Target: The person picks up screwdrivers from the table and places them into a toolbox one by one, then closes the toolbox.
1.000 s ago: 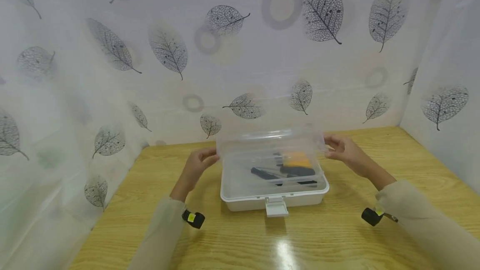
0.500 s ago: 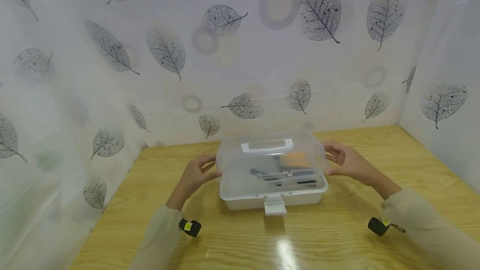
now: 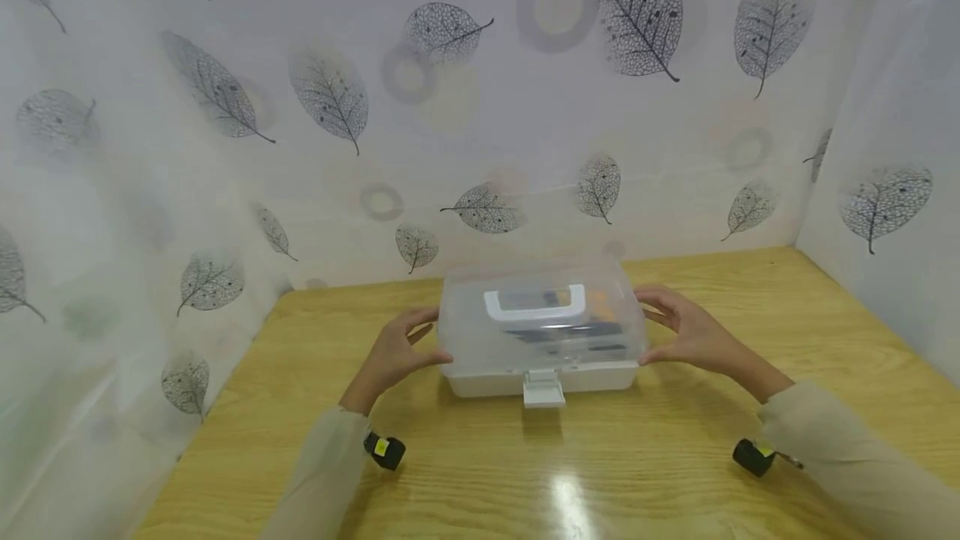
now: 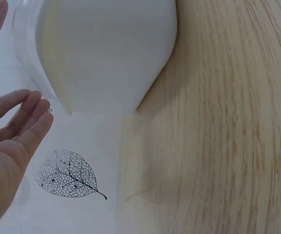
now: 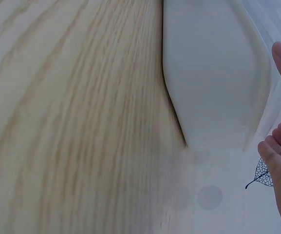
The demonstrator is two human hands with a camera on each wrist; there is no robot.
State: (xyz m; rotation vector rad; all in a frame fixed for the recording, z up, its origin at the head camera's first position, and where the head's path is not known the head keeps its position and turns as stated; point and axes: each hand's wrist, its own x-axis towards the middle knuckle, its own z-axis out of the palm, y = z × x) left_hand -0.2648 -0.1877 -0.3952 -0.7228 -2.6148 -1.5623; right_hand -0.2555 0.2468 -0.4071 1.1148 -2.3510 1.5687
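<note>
A toolbox with a clear lid (image 3: 468, 336) and a white base (image 3: 487, 384) stands on the wooden table. Its lid lies down over the base, with the white handle (image 3: 536, 315) on top and the front latch (image 3: 543, 391) sticking outward. Dark-handled tools (image 3: 558, 333) and something orange (image 3: 602, 307) show blurred through the plastic. My left hand (image 3: 393, 357) holds the lid's left end between thumb and fingers. At the right end my right hand (image 3: 693, 336) grips the lid the same way. Both wrist views show the base's end wall (image 4: 111, 53) beside the fingers.
The wooden table (image 3: 465, 482) extends in front of and beside the toolbox. Behind it hangs a pale curtain (image 3: 525, 123) with a leaf print, which also covers both sides. A small black camera (image 3: 386, 451) is strapped at each wrist.
The lid has swung forward and down from raised to lying over the base, both hands moving with it. The toolbox appears slightly higher in the view.
</note>
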